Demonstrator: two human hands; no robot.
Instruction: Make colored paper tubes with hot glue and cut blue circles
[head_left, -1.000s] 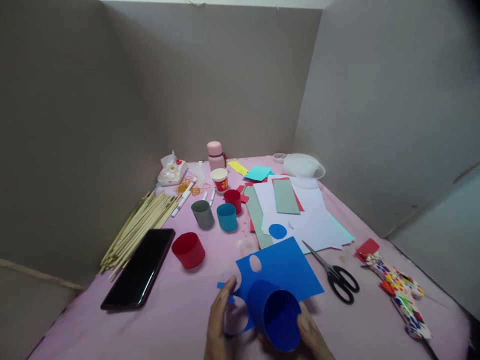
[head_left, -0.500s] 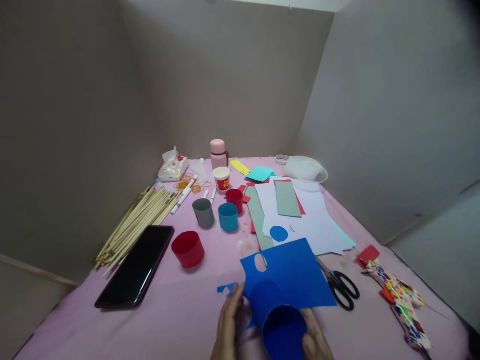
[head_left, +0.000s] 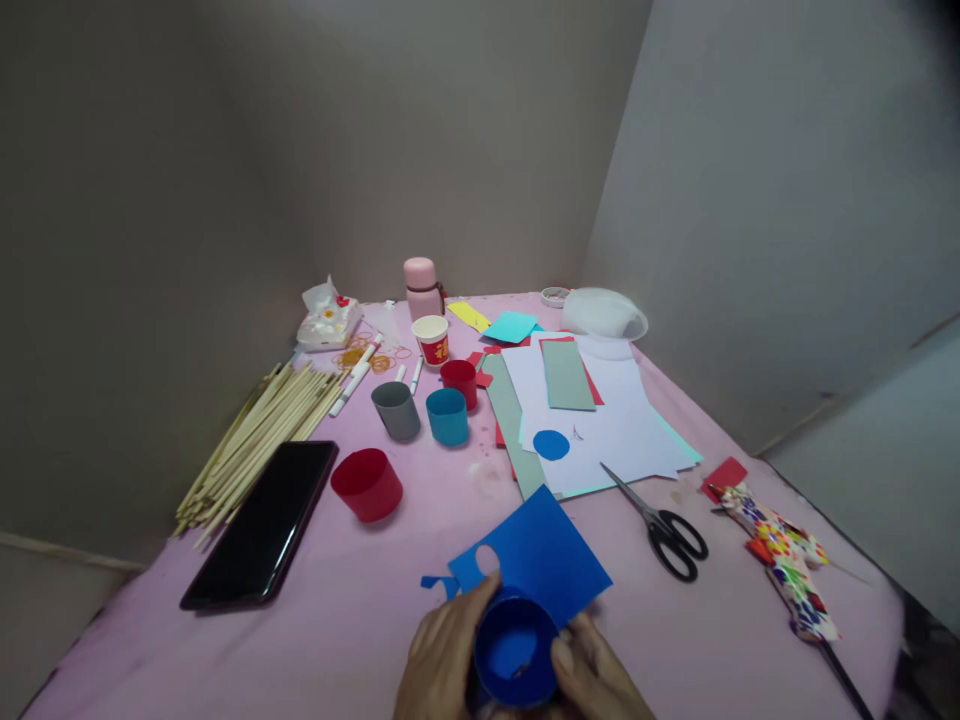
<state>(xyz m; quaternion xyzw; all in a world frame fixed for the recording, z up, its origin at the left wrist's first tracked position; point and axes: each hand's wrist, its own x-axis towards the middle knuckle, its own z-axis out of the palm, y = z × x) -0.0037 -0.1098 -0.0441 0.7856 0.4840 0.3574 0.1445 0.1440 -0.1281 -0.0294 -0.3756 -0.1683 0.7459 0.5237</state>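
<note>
A blue paper tube (head_left: 517,606) is held between my two hands near the front of the table, its round opening facing me. My left hand (head_left: 444,655) curls around its left side, and my right hand (head_left: 600,668) grips the right rim with thumb and fingers. The tube's far end is hidden. Just behind it lies a blue paper sheet (head_left: 555,555) with a rounded cutout at its left. Small blue scraps (head_left: 441,584) sit beside the sheet. A blue paper disc (head_left: 551,445) rests on the white papers (head_left: 622,430).
Scissors (head_left: 667,535) and a flower-patterned glue gun (head_left: 787,570) lie at right. Paper rings in red (head_left: 367,485), grey (head_left: 396,410) and teal (head_left: 448,417) stand centre-left. A phone (head_left: 262,525) and wooden sticks (head_left: 262,430) lie left; a paper cup (head_left: 431,340) and pink flask (head_left: 424,290) stand behind.
The tube has turned more upright, so I look into its opening. Both hands have closed in around it. The blue sheet has rotated and slid away from the scissors, now fully uncovered.
</note>
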